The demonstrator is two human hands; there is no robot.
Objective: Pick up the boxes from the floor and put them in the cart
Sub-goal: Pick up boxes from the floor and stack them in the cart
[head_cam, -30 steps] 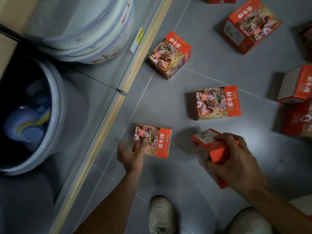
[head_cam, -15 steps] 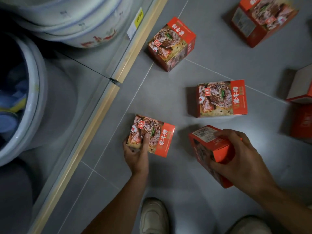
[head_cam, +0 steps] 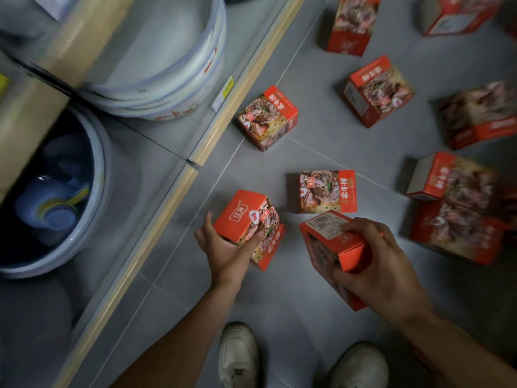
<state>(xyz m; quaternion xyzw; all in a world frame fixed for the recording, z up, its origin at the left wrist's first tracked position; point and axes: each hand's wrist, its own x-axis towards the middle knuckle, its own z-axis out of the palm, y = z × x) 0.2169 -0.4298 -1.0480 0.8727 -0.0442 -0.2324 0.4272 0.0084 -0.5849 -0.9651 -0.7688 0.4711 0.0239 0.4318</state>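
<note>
L hand (head_cam: 223, 247) grips a box (head_cam: 246, 222), R hand (head_cam: 375, 264) another box (head_cam: 333, 247). Stiff, light cardboard, prob.; hold across opposite sides.

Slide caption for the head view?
Each hand, left and right, grips a red cardboard food box; more lie on grey floor tiles.

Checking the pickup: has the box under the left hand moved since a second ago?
Yes. The left hand now grips the box tilted up off the floor; earlier it lay flat beside the shelf edge.

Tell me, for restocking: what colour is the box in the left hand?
Red-orange box with a meat photo; head view.
</note>
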